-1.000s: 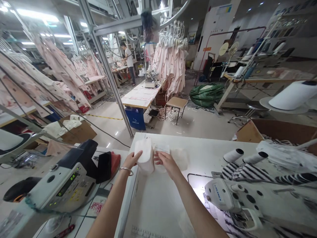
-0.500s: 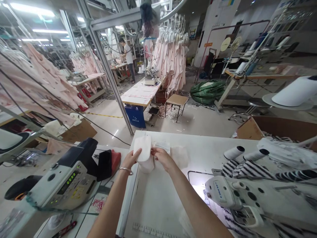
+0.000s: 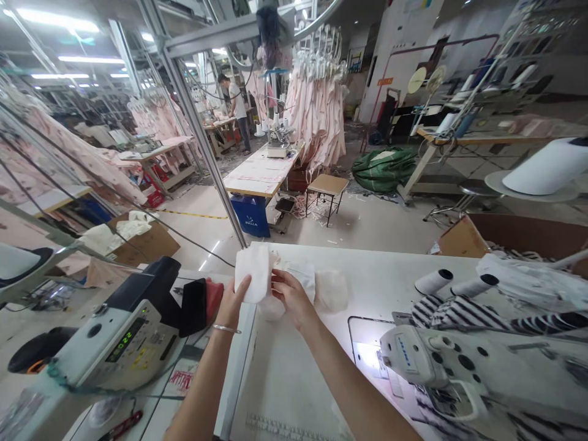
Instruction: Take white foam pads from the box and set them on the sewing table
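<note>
My left hand [image 3: 235, 299] is closed on a white cloth piece [image 3: 255, 274] with rounded corners, thumb on its front face; it looks thick, perhaps several layers. The piece is raised at the far left corner of the white table. Beside its right edge is my right hand [image 3: 290, 293], its fingers slightly bent and apart; whether they touch the cloth I cannot tell. Under the held piece lies more white cloth [image 3: 272, 308]. To the right of my right hand, a thin pale piece [image 3: 331, 290] lies flat on the table [image 3: 289, 367].
A sewing machine [image 3: 427, 361] with striped fabric [image 3: 468, 315] and thread cones [image 3: 434, 282] occupies the right side. At left stands another machine head with a lit panel [image 3: 131, 343]. A metal post [image 3: 206, 135] rises beyond the table. Further off, a person [image 3: 239, 110] stands among pink garments.
My left hand has moved slightly left and up with the white cloth, turning it more upright. My right hand's fingers have spread and shifted a little left.
</note>
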{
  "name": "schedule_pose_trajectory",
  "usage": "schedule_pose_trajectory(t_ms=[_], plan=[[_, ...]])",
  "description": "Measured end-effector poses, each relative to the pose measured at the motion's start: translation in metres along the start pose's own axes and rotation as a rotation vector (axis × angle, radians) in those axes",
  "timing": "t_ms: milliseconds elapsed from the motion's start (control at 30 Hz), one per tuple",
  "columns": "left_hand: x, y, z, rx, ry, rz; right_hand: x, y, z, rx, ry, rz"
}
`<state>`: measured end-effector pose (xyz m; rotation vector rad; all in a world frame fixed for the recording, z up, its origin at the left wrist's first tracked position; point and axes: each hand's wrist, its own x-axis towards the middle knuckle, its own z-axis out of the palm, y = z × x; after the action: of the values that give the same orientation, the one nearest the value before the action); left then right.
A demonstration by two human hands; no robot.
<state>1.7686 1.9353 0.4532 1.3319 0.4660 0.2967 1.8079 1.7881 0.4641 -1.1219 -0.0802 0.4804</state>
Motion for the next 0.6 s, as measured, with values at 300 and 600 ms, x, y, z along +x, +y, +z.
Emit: schedule_pose_trajectory(t_ms=[300,600], plan=[[-0.093,0.001,-0.018,-0.257,-0.002,-0.201,-0.069,0.031,0.004,0.212,-0.054,0.079],[-0.113,-0.029,-0.050,-0.462,0.221,-0.446,-0.057,0.031,-0.036,-0.008,0.074,0.132]])
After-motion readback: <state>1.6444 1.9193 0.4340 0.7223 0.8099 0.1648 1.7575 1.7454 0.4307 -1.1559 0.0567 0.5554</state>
